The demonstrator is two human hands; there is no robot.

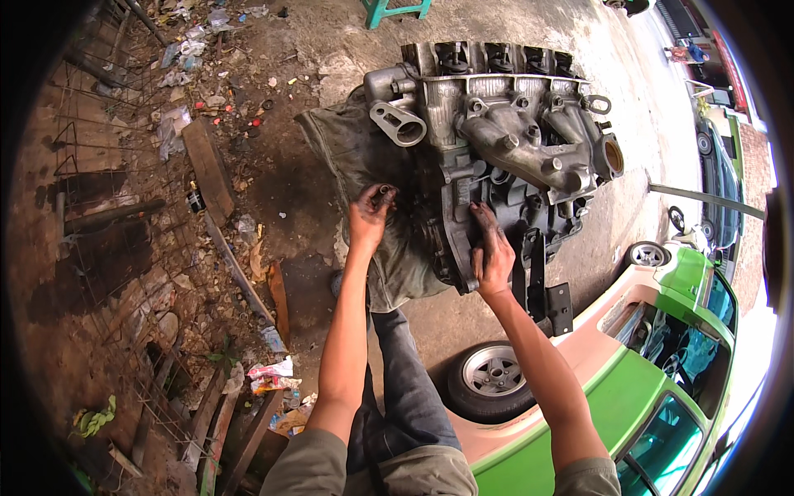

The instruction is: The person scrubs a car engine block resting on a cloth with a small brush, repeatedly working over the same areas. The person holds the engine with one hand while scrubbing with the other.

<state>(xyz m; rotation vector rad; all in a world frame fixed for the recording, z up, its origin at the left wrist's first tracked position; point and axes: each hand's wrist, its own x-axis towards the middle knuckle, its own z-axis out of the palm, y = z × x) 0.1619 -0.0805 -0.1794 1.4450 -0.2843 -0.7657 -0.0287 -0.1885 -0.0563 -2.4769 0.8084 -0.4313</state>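
A grey metal engine (pixel 463 186) stands in front of me on a dark, stained cloth (pixel 339 145). My left hand (pixel 368 219) is off the engine's left side, closed with thumb and fingers pinching a small round metal piece (pixel 383 190) that has a hole in its middle. Whether the piece is a nut or a socket, I cannot tell. Against the engine's near face rests my right hand (pixel 494 256), its fingers stretched out and smeared with black grease. The engine's intake manifold (pixel 538 145) lies beyond the right hand.
To the left, the ground is strewn with litter, wooden planks (pixel 207 169) and wire mesh. A green and pink car (pixel 571 388) is close on my right, behind a loose-looking wheel (pixel 492 372). A green stool (pixel 395 10) stands at the far edge.
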